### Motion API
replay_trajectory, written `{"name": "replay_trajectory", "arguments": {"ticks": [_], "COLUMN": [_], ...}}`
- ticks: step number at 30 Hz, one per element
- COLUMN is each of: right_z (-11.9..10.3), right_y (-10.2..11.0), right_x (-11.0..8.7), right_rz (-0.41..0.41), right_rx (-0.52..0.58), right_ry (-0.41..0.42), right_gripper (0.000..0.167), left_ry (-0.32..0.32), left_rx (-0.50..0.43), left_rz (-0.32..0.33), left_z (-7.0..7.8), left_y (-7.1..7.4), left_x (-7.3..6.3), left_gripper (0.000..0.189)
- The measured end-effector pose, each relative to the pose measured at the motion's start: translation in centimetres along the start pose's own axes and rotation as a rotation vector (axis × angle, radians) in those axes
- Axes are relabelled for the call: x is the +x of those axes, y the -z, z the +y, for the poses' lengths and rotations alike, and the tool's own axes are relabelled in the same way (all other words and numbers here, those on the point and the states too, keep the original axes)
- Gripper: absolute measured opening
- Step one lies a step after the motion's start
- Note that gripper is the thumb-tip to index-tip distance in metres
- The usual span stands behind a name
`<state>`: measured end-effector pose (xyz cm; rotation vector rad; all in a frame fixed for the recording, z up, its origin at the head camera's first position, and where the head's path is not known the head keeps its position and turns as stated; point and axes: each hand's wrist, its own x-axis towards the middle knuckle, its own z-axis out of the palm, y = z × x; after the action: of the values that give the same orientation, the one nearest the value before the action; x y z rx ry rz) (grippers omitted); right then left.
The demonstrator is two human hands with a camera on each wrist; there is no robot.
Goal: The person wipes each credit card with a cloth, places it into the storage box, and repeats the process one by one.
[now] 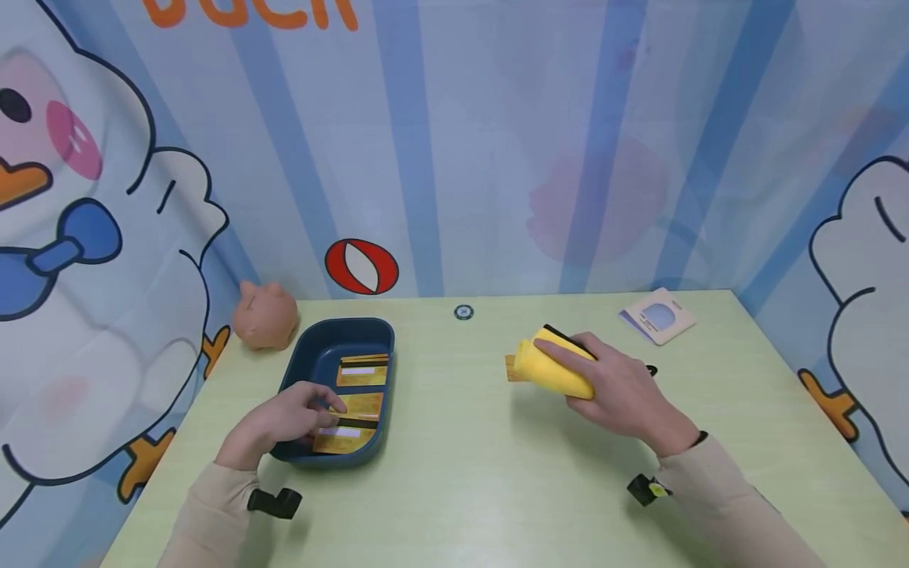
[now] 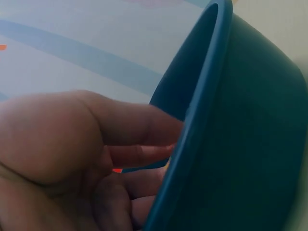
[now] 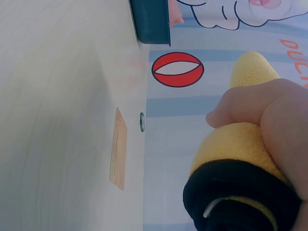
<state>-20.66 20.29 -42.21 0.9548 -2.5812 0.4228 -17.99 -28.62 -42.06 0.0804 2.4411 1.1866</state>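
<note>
My left hand [image 1: 289, 412] reaches over the near left rim of a dark blue bin [image 1: 389, 379]. Its fingertips lie at the left edge of a gold card [image 1: 346, 443] with black and white stripes; whether they pinch it is unclear, because the bin's wall hides the fingertips in the left wrist view. More gold cards [image 1: 364, 371] lie farther back in the bin. On the right, my right hand [image 1: 625, 390] grips a soft yellow item [image 1: 550, 369] with black trim, its kind unclear, above the table. Another gold card [image 3: 119, 151] lies on the table, partly hidden by the yellow item in the head view.
A pink piggy bank [image 1: 265, 317] stands behind the bin's far left corner. A small round chip [image 1: 464, 312] lies near the back edge. Toward the back right is a pale pink booklet [image 1: 657, 317]. A printed curtain [image 1: 483, 158] borders the table.
</note>
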Motion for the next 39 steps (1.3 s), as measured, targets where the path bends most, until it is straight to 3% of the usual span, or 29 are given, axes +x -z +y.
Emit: {"name": "replay_trajectory", "arguments": {"ticks": [6, 21, 30, 39], "right_z": [-0.02, -0.07, -0.10, -0.11], "right_y": [0.01, -0.03, 0.17, 0.09], "right_x": [0.01, -0.17, -0.10, -0.24], "right_rz": [0.004, 0.002, -0.005, -0.013], "right_rx": [0.002, -0.001, 0.000, -0.010], "right_ry": [0.005, 0.008, -0.004, -0.017], "right_gripper": [0.085, 0.084, 0.084, 0.084], "left_ry": [-0.014, -0.032, -0.054, -0.060], "left_rx": [0.046, 0.018, 0.080, 0.096], "left_rz": [-0.003, 0.005, -0.089, -0.085], "left_z": [-0.16, 0.03, 0.13, 0.21], "left_y": [-0.03, 0.08, 0.13, -0.06], "left_x": [0.40, 0.49, 0.64, 1.03], "left_gripper": [0.018, 0.017, 0.017, 0.018]}}
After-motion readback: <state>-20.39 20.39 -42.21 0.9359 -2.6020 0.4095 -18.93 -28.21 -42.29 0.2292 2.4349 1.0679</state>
